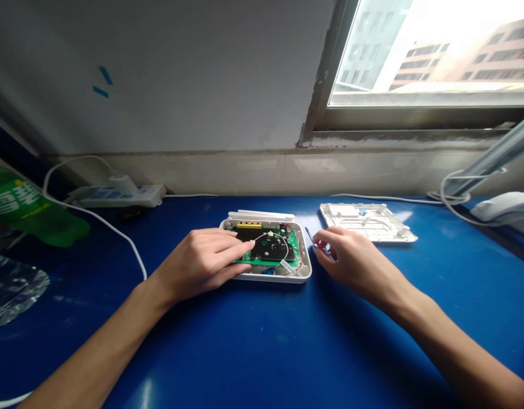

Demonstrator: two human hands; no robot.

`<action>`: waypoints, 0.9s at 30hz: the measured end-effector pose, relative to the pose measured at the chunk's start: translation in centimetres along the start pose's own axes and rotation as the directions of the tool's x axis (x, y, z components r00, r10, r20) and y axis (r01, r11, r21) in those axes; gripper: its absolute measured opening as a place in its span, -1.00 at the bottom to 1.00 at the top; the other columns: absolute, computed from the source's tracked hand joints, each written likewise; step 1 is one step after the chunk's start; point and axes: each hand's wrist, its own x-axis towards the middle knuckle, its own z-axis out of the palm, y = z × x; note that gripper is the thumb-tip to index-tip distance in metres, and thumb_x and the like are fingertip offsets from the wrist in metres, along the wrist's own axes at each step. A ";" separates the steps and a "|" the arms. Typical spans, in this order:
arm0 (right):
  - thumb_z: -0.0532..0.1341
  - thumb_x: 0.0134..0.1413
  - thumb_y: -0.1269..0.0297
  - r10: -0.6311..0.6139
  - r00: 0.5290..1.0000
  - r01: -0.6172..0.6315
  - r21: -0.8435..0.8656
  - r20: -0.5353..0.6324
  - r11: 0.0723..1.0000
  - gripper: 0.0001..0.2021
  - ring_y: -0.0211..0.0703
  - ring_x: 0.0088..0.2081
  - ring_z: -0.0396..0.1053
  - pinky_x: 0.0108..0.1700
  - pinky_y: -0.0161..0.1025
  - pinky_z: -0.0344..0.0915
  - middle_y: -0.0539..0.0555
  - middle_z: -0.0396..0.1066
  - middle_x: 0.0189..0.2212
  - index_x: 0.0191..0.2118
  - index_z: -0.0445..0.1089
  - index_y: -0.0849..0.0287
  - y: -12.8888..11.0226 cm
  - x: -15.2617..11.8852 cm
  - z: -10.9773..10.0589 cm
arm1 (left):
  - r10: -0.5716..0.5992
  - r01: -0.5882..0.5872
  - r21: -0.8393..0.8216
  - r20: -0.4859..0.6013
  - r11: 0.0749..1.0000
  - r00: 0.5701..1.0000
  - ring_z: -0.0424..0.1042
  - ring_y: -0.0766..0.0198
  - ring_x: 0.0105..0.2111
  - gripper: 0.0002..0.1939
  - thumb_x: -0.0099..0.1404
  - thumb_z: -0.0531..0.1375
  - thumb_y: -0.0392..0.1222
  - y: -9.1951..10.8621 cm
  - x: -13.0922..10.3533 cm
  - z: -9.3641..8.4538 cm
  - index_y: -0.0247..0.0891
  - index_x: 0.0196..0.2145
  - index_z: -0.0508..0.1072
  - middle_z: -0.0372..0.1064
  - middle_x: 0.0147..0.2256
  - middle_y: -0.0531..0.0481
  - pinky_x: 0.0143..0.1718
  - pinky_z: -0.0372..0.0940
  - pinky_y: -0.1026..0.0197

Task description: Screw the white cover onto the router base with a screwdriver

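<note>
Router (pixel 266 251) lies open: white case, green board, black plate, 1 yellow block; left hand (pixel 208 258) rests flat, right (pixel 351 255) grasps screwdriver (pixel 325 250).

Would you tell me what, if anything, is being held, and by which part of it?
The right hand holds a screwdriver by its handle; the left hand rests on the open case.

Two hands (pixel 204 258) (pixel 347 255), one screwdriver (pixel 324 246), one circuit board (pixel 295 245), two blue strips (pixel 105 75) (pixel 100 91) (wall-stuck).
</note>
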 end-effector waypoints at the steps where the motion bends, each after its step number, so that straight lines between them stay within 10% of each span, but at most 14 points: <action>1: 0.23 0.29 0.39 0.002 1.000 -0.002 0.003 0.004 1.000 -0.87 -0.12 -0.45 0.42 -0.36 -0.17 0.26 0.10 0.47 -0.36 -0.28 0.53 0.17 0.1 0.0 0.2 | -0.001 0.001 -0.002 -0.001 1.000 1.000 0.71 0.03 -0.20 -0.76 0.43 0.36 -0.21 0.0 0.0 0.0 -0.37 0.00 0.59 0.69 -0.17 -0.14 -0.15 0.63 -0.02; 10: 0.28 0.38 0.02 -0.043 0.986 0.100 0.363 -0.162 0.926 -0.73 -0.09 -0.30 0.47 -0.29 -0.17 0.42 0.11 0.54 -0.17 0.01 0.56 0.03 0.0 0.0 -2.2 | 0.031 -0.031 0.021 -0.008 0.999 0.999 0.71 0.04 -0.21 -0.75 0.45 0.34 -0.21 0.1 0.2 -0.2 -0.38 0.02 0.57 0.70 -0.17 -0.12 -0.13 0.65 -0.01; 14: 0.32 0.35 0.17 -0.266 0.959 0.278 0.467 -0.094 0.839 -0.61 0.02 0.14 0.46 0.14 -0.07 0.46 0.12 0.48 0.16 0.24 0.45 -0.04 -1.1 -0.2 -2.0 | 0.106 -0.103 0.098 -0.027 0.990 0.994 0.72 0.07 -0.25 -0.82 0.47 0.28 -0.36 0.7 0.7 -0.5 -0.39 0.00 0.58 0.70 -0.18 -0.10 -0.12 0.66 -0.01; 21: 0.24 0.38 0.38 -0.372 0.903 0.418 0.238 -0.217 0.877 -0.64 0.09 0.05 0.56 0.04 0.04 0.53 0.19 0.55 0.14 0.22 0.51 0.07 -1.4 -0.2 0.6 | 0.220 -0.207 0.197 -0.047 0.958 0.974 0.71 0.02 -0.18 -0.80 0.49 0.15 -0.46 1.6 0.8 -0.5 -0.48 -0.12 0.61 0.69 -0.21 -0.23 -0.03 0.64 -0.02; 27: 0.16 0.35 0.58 -0.554 0.764 0.544 -0.130 -0.331 0.829 -0.58 -0.02 -0.22 0.63 -0.14 -0.02 0.49 0.18 0.64 0.05 0.22 0.48 0.17 -1.1 0.1 0.8 | 0.181 -0.167 0.180 -0.065 0.969 0.981 0.70 0.08 -0.19 -0.88 0.47 0.25 -0.38 1.2 0.5 0.0 -0.42 -0.08 0.59 0.69 -0.20 -0.18 -0.03 0.63 0.00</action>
